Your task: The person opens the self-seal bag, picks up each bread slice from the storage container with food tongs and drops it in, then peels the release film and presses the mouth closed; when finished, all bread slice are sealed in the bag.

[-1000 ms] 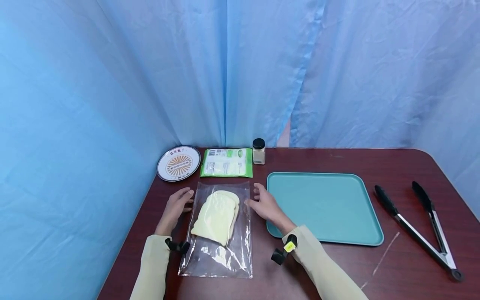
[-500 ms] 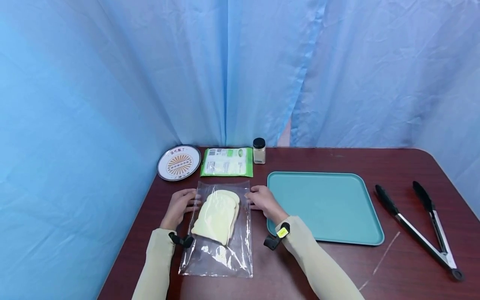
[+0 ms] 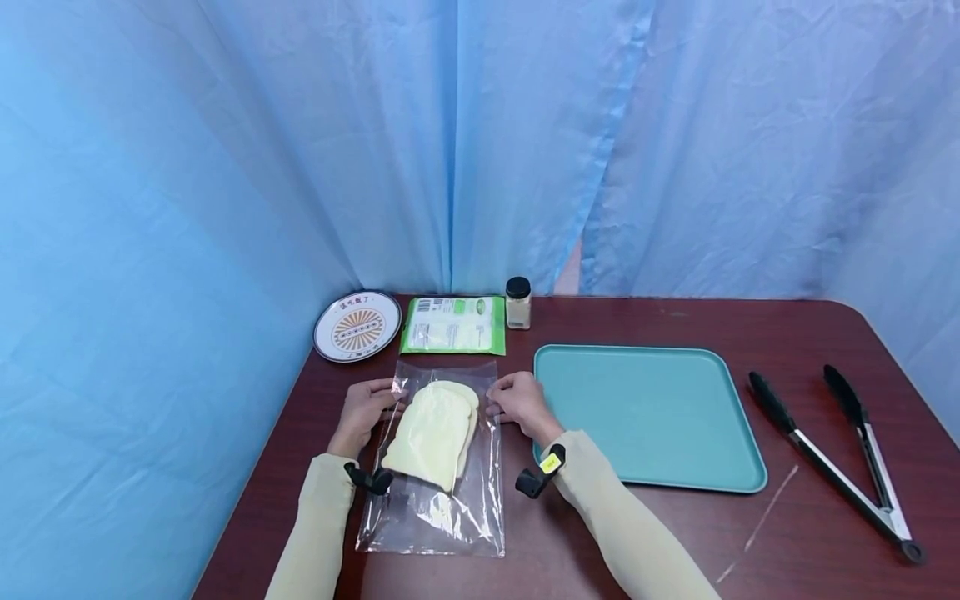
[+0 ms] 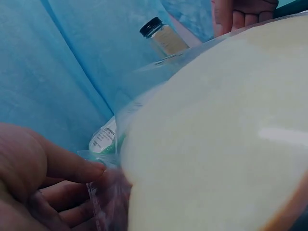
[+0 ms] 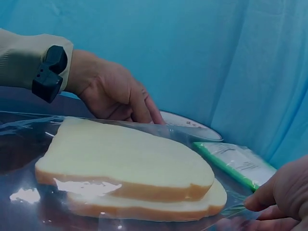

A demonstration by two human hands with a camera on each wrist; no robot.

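Two slices of white bread (image 3: 433, 433) lie stacked inside a clear plastic bag (image 3: 465, 525) flat on the table. My left hand (image 3: 365, 412) pinches the bag's left edge near its far end, thumb on top and fingers beneath, as the left wrist view shows. Across from it, my right hand (image 3: 521, 402) pinches the right edge of the bag between thumb and fingers. In the right wrist view the slices (image 5: 130, 159) show brown crusts under the shiny film, the upper one offset from the lower.
Behind the bag lie a patterned plate (image 3: 330, 337), a green-and-white packet (image 3: 453, 325) and a black-capped jar (image 3: 517, 304). A teal tray (image 3: 645, 417) sits just right of my right hand. Farther right are open tongs (image 3: 847, 475). Blue curtains (image 3: 480, 150) surround the table.
Both hands have moved inward from beside the bag to its side edges, and thumbs and fingers now pinch the film. The bread has stayed in place.
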